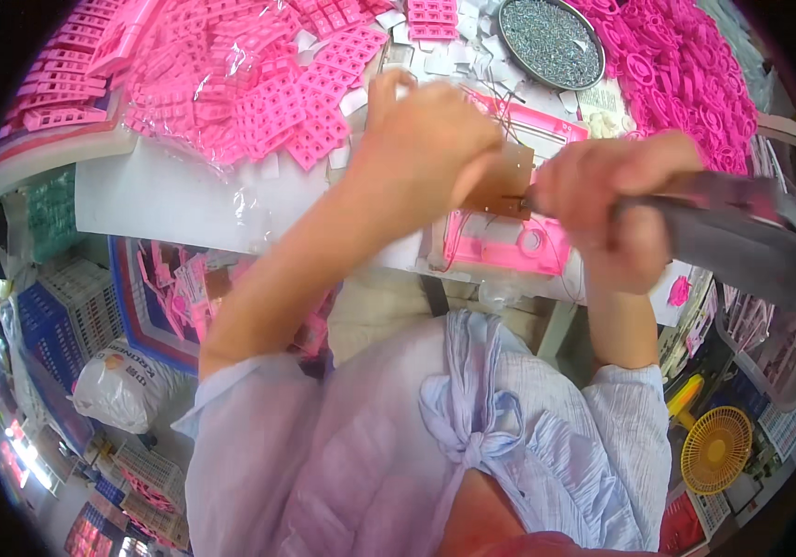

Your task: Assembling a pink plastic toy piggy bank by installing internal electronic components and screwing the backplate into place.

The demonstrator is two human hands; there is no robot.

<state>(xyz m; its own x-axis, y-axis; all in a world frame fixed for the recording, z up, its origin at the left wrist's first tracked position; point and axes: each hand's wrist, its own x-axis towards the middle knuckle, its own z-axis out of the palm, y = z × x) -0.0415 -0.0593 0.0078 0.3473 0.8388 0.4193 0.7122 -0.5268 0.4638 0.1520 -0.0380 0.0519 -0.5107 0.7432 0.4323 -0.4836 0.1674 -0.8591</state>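
Observation:
My left hand point(430, 144) is closed on the left edge of a brown circuit board point(514, 181), tilted over a pink plastic casing point(495, 252). My right hand point(613, 186) is wrapped round a dark powered screwdriver point(727, 232), smeared by motion. Its thin tip points left at the board; whether they touch I cannot tell. Thin wires run from the board's area across the casing, which lies near the table's front edge. The casing's middle is hidden behind the board and my hands.
Pink molded parts point(277, 93) are heaped at the back left, partly under clear plastic. A round tray of small screws point(554, 46) stands at the back, beside magenta rings point(667, 70). White paper pieces point(440, 60) lie between. A blue-rimmed bin point(133, 306) sits below the table's left side.

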